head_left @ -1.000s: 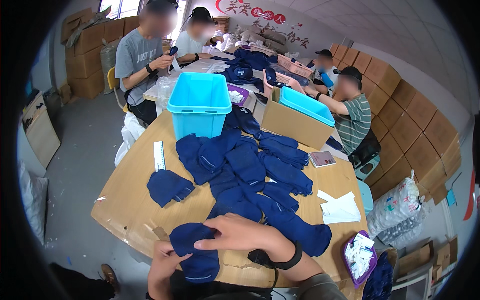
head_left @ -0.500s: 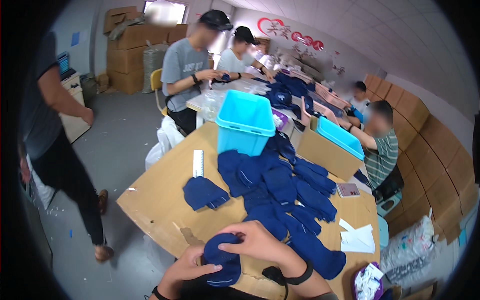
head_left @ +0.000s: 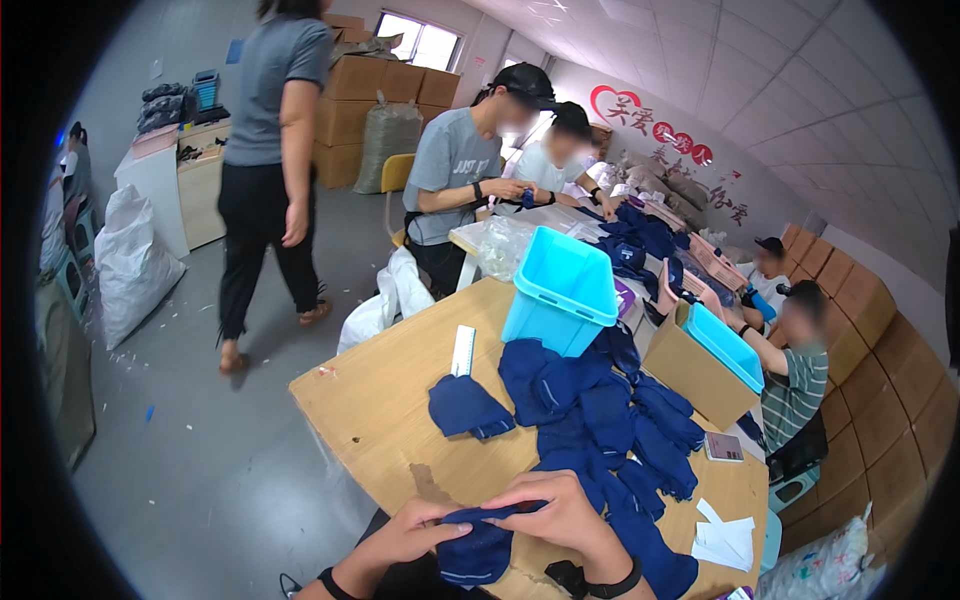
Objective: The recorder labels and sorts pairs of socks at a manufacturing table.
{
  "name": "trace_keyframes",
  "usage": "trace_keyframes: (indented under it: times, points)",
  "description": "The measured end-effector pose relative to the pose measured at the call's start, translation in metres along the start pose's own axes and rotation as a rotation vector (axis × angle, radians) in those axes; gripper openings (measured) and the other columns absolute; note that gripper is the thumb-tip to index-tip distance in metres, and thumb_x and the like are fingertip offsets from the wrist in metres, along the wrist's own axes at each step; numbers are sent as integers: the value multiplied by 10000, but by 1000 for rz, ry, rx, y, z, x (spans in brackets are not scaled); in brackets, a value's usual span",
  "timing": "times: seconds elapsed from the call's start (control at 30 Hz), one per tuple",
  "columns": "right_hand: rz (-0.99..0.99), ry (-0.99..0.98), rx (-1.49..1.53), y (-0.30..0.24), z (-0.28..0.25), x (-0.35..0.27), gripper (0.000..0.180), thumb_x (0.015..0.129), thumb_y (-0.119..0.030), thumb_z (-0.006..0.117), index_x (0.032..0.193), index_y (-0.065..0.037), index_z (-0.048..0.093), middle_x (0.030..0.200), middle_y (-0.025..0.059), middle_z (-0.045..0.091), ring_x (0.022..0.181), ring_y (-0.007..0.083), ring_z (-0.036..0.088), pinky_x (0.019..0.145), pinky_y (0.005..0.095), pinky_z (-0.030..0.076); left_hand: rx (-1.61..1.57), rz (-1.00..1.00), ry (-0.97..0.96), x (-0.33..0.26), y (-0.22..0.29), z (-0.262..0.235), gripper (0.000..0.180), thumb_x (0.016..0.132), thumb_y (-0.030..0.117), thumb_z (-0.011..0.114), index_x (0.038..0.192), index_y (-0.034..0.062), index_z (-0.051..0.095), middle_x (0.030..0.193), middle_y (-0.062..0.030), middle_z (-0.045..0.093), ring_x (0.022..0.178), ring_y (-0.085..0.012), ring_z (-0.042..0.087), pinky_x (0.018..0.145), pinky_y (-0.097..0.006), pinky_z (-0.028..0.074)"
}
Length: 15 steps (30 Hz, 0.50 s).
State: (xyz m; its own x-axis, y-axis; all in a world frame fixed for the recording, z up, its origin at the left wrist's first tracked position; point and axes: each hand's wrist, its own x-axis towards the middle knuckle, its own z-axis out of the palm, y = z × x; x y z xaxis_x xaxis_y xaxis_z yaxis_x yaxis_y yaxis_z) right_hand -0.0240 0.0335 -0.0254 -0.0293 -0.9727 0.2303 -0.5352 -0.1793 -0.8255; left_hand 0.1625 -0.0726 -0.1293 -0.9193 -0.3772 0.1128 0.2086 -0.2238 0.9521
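Close to my body, a navy-blue cloth piece (head_left: 476,553) with a thin pale line near its lower edge is held up at the near edge of the table. My left hand (head_left: 412,532) pinches its upper left side, thumb in front. My right hand (head_left: 556,508) is closed on the upper right edge, so that edge stretches between both hands. Whether it is a cap or a sock I cannot tell. Just beyond my hands lies a heap of similar navy pieces (head_left: 580,415). A single navy piece (head_left: 468,407) lies apart on the left, touching a white ruler (head_left: 463,350).
A turquoise bin (head_left: 560,300) stands behind the heap, a cardboard box (head_left: 700,370) with another turquoise bin to its right. White paper scraps (head_left: 723,540) and a small flat box (head_left: 723,447) lie rightward. Several people work at adjoining tables; one person (head_left: 275,150) walks at left.
The view has swung left. The cloth has turned from a rounded shape to a taut top edge between my hands. The walking person has moved farther away.
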Motion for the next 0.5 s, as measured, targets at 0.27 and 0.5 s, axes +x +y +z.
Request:
trace_keyframes:
  times: [0.27,0.5]
  points:
    - [-10,35,-57,-9,3,0,263,716,18,753,973,-40,742,782,82,691,654,129,625,595,226,469,145,157,-55,10,-10,-9,294,840,75,582,1082,-84,633,1053,-151,684,984,-192,611,890,-311,456]
    - [110,84,-2,5,10,0,209,756,-66,771,956,-21,735,808,92,704,632,113,636,571,218,474,-266,38,2,14,-36,-20,431,875,189,434,1104,-122,624,1153,-186,652,1079,-256,592,995,-342,398]
